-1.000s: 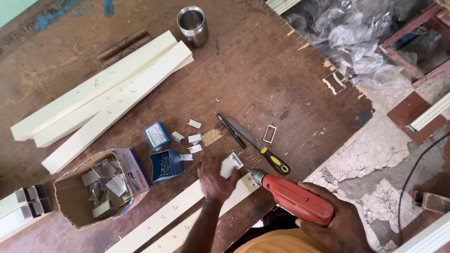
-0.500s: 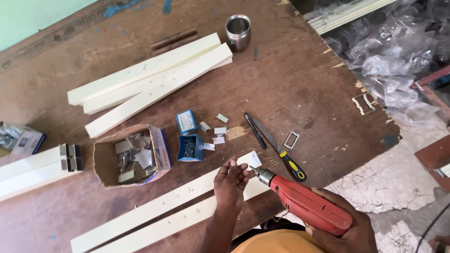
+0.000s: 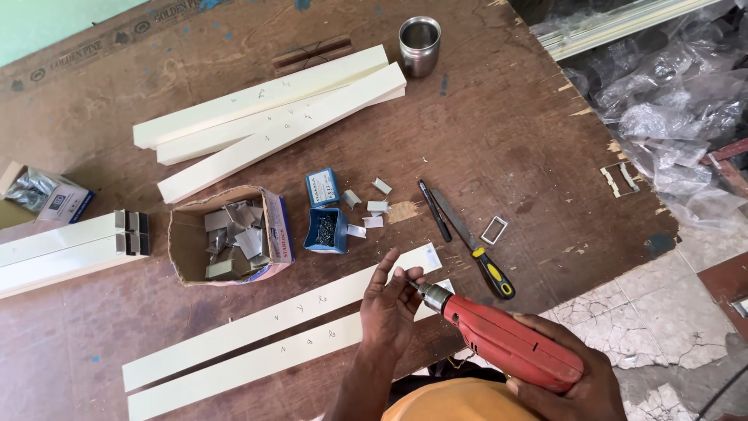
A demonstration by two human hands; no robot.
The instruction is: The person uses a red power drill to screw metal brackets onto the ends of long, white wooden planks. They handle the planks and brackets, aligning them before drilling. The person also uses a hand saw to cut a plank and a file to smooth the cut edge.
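- At the far left edge of the brown wooden surface (image 3: 506, 132) lies a small carton (image 3: 47, 195) with shiny contents, and below it two cream profiles (image 3: 62, 251) with open ends showing.
- Three long cream strips (image 3: 273, 117) lie slanted at the upper middle, a steel cup (image 3: 419, 45) just beyond their right end.
- An open cardboard box (image 3: 226, 234) holds grey metal clips; just beside it sits a small blue box of screws (image 3: 326, 231), with loose clips scattered to its right.
- Two cream strips (image 3: 257, 343) lie side by side near the front edge.
- The left hand (image 3: 393, 300) rests over these strips, its fingers (image 3: 387, 265) partly spread, the tips gathered at the drill's chuck; whether they pinch a bit I cannot tell.
- The red power drill (image 3: 506, 343) points left, its tip at the near strip's right end.
- The right hand (image 3: 565, 390) wraps the drill's rear, fingers curled tight around the body.
- A yellow-handled screwdriver (image 3: 475, 245) and a dark pen lie to the right of the clips.
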